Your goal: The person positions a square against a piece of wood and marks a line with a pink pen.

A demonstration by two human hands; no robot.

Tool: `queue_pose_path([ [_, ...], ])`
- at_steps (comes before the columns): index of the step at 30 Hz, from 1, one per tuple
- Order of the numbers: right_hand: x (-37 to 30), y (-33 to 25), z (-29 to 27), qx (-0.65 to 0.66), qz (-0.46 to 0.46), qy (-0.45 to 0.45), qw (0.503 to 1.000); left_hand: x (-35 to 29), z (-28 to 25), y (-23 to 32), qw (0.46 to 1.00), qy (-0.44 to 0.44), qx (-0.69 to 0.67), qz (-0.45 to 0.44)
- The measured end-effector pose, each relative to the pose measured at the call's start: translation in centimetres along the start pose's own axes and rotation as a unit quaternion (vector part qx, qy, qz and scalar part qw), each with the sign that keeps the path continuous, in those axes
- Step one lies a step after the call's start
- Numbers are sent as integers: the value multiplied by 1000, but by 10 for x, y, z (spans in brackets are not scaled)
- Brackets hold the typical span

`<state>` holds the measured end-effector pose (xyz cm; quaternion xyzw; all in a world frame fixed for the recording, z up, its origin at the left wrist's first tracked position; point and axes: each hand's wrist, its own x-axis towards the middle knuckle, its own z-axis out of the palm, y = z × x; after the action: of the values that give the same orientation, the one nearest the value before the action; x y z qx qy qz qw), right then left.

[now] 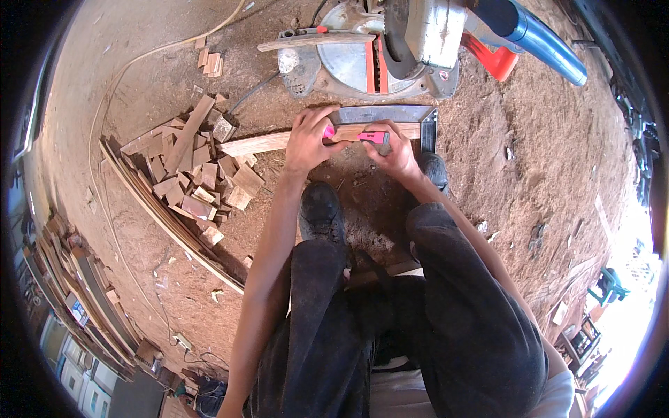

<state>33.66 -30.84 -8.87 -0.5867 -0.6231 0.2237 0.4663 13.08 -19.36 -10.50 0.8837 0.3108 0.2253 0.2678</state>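
Hands are working on a plank (261,143): left hand (309,139) is pressing it with fingers spread, right hand (392,150) is pinching a pink marker (373,136) beside a metal square (418,115).

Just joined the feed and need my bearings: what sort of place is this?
Most likely a rough woodworking yard: a mitre saw stands on a sawdust-covered dirt floor, with a pile of wood offcuts beside it.

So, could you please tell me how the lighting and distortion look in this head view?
In the head view, daylight is even over the left hand, right hand and wood strip; the lower-right rim is blown out to white; fisheye bends the long slats near the left edge; black vignette rings the picture.
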Motion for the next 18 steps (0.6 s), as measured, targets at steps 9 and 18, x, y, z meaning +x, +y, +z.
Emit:
queue_pose_path([
  [9,2,-7,1,124,265,45,955,-3,-2,-3,1000,-9,1,-10],
  [18,5,-3,6,173,285,55,941,0,-1,2,1000,-9,1,-12],
])
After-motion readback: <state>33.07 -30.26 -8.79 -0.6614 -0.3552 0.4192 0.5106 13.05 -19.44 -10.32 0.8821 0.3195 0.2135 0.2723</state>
